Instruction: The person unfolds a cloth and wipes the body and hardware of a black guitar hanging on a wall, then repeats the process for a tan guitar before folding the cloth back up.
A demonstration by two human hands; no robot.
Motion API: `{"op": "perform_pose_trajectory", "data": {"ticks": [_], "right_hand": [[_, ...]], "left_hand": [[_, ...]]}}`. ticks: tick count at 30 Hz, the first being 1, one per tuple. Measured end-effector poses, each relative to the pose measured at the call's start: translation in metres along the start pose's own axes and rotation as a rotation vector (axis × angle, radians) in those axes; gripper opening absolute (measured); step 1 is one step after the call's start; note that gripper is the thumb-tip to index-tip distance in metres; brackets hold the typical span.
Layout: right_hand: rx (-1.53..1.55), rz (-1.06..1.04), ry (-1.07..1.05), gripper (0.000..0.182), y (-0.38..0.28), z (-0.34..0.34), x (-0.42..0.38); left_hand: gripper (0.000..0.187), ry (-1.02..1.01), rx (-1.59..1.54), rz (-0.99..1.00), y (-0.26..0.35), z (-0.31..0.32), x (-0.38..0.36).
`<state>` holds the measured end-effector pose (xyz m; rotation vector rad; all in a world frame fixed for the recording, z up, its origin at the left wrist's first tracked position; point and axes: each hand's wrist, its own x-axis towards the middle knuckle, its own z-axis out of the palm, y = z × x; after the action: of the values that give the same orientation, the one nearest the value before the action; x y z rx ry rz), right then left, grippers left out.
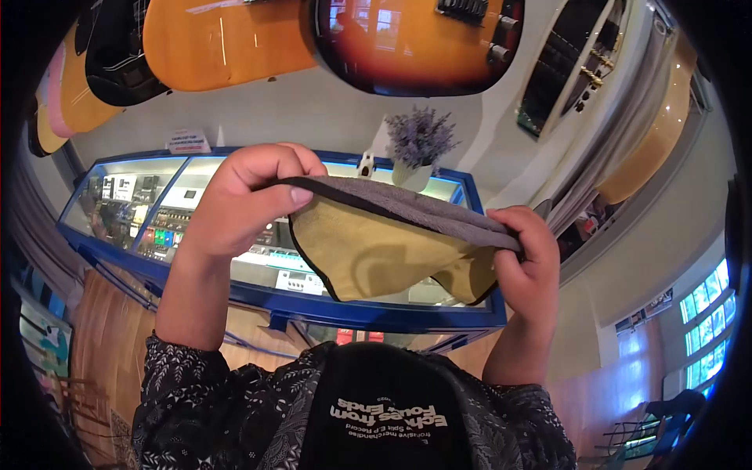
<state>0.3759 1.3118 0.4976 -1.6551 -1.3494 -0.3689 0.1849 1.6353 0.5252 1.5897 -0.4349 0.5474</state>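
Note:
A two-sided cloth (376,247), yellow below and grey on top with black edging, hangs stretched between my two hands above a glass display case. My left hand (247,196) pinches its left corner, thumb in front and fingers curled behind. At the cloth's right end, my right hand (529,258) grips the grey edge between thumb and bent fingers. The lower yellow edge droops in two folds, and a shadow falls across it.
The blue-framed glass case (392,313) holds pedals and small devices. On it stand a potted purple plant (419,141), a small sign (188,142) and a small white-and-black object (366,164). Guitars (227,43) hang on the wall above; windows (707,321) are at the right.

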Motion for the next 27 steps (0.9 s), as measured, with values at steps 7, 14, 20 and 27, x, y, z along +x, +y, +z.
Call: {"op": "perform_pose_trajectory", "data": {"ticks": [7,14,20,27], "right_hand": [[0.584,0.206,0.098,0.032,0.001,0.041,0.009],[-0.027,0.512,-0.42,0.02,0.12,0.087,0.035],[-0.31,0.399,-0.635,0.024,0.155,0.11,0.062],[-0.181,0.354,-0.409,0.02,0.179,0.131,0.048]], "left_hand": [[0.018,0.163,-0.13,0.015,0.003,-0.025,0.006],[0.028,-0.196,0.776,-0.668,-0.094,-0.096,0.028],[0.031,-0.267,0.94,-0.57,-0.151,-0.116,0.035],[0.023,-0.068,0.75,-0.334,-0.194,-0.131,0.012]]}}
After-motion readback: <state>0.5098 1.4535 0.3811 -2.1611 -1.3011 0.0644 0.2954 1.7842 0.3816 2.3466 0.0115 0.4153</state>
